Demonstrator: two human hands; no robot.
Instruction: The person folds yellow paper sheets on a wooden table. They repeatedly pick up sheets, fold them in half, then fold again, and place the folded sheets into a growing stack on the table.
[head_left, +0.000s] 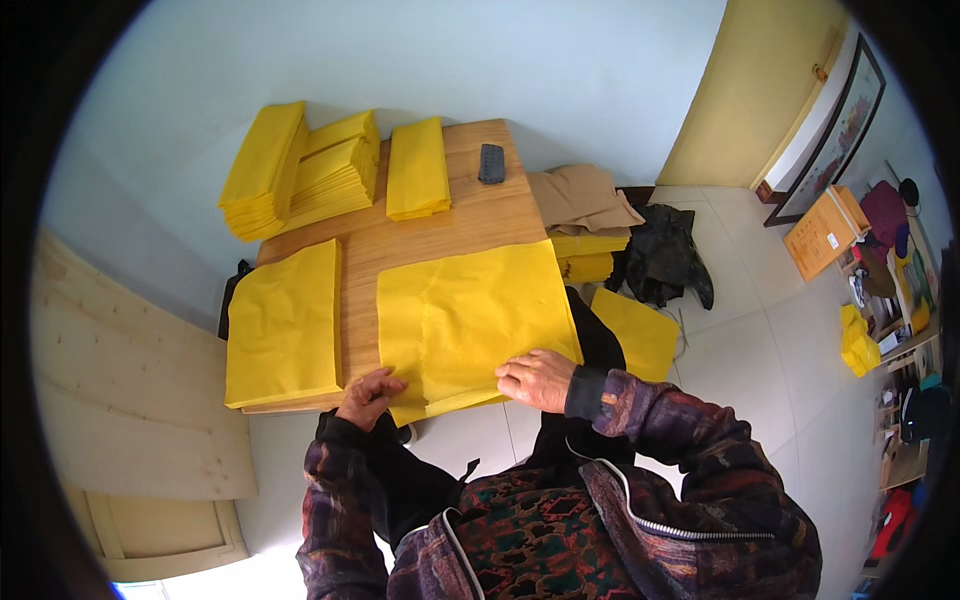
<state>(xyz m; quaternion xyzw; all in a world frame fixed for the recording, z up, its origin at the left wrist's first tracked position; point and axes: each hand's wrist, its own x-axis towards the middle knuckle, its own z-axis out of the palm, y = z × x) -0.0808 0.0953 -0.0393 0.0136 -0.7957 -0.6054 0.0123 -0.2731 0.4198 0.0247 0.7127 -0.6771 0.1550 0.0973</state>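
Note:
A wide yellow sheet (487, 315), thin and slightly wrinkled like paper or cloth, lies across the front right of a wooden table (356, 289). Its near edge hangs over the table's front, where more than one layer shows. My left hand (369, 396) is at the sheet's near left corner, fingers bent on its edge; whether they pinch it is hard to tell. My right hand (536, 379) rests with curled fingers on the near right part of the sheet. Left of it lies a flat yellow stack (285, 330) with a smooth top.
Folded yellow stacks (262, 169) and a smaller yellow pile (418, 169) stand along the wall, near a dark grey object (491, 163). Right of the table are brown sheeting (581, 196) over yellow bundles, a black plastic bag (667, 251) and a yellow piece (637, 330). A wooden panel (142, 375) stands left.

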